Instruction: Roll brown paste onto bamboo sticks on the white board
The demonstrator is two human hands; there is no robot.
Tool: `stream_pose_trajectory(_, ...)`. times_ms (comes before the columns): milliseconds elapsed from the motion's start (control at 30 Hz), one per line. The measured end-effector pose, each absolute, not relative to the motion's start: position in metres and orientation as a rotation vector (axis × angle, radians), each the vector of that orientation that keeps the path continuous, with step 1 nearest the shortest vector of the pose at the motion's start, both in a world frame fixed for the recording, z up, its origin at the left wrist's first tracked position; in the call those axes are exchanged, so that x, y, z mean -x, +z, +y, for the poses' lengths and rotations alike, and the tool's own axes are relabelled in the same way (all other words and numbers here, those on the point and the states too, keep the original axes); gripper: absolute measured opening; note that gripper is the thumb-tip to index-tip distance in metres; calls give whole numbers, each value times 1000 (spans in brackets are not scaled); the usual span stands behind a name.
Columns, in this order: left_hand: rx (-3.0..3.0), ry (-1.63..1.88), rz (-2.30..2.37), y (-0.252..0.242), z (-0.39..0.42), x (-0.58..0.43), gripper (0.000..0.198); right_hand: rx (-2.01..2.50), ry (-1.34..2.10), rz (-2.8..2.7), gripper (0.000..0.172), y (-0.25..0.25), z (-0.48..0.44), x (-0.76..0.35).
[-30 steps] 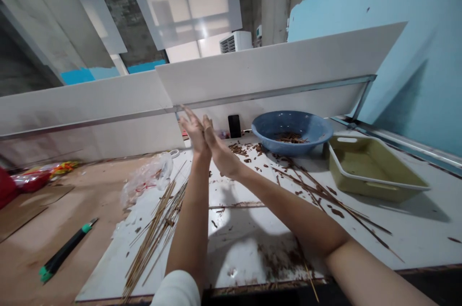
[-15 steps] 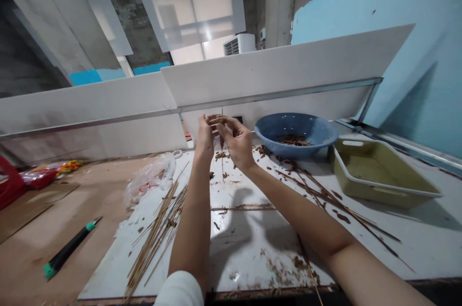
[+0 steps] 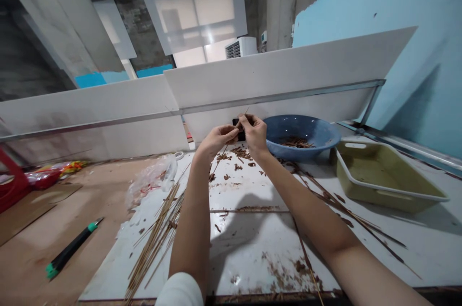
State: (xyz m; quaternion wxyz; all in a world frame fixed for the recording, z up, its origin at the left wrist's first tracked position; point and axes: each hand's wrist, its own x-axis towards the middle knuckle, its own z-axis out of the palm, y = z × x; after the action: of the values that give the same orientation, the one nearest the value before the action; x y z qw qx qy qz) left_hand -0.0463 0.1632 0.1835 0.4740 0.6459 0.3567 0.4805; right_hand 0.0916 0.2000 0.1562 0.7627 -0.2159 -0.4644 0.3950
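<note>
In front of me, both hands are raised over the white board (image 3: 249, 238), pinching one slanted thin stick (image 3: 218, 164). Fingertips of my left hand (image 3: 218, 139) close on its middle stretch. Just above, my right hand (image 3: 254, 133) grips it with thumb and fingers. Brown paste seems to coat the stick between the hands, though fingers partly hide it. Beneath them, brown crumbs (image 3: 238, 167) lie scattered on the board. Left of my left forearm lies a bundle of bare thin sticks (image 3: 153, 243). Dark coated sticks (image 3: 346, 207) rest right of my right forearm.
A blue basin (image 3: 303, 149) with brown scraps stands behind my right hand, beside an olive-green tray (image 3: 390, 193). At left are a plastic bag (image 3: 153, 176) and a green-and-black utility knife (image 3: 72, 250). White panels (image 3: 288, 70) line the back.
Both hands turned and shifted: my right hand moved rightward, my left hand now points right. The stick went from nearly upright to slanted, its top leaning right.
</note>
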Motion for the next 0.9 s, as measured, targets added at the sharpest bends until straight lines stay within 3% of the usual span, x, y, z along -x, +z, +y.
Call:
stream_pose_trajectory(367,-1681,1298,1094,171,188,58,44,564,885,-1202,53,147,231,-101)
stream_pose_trajectory(433,-1763,1352,1260,166,195,58,37,751,730,-1325,50,148,234,-110)
stream_pose_trajectory(533,-1892,1334,1658,149,199,44,19,1063,219,-1455,51,143,223,-125)
stream_pose_trajectory(667,-2252,891,1787,97,175,22,16,1125,-209,-1994,46,103,184,-145)
stream_pose_trajectory(767,-2514,616,1737,50,140,24,19,1108,-189,-2394,42,52,152,-161)
stream_pose_trajectory(900,-2614,608,1769,7,106,43,23,1172,-103,-2546,35,1,130,-175)
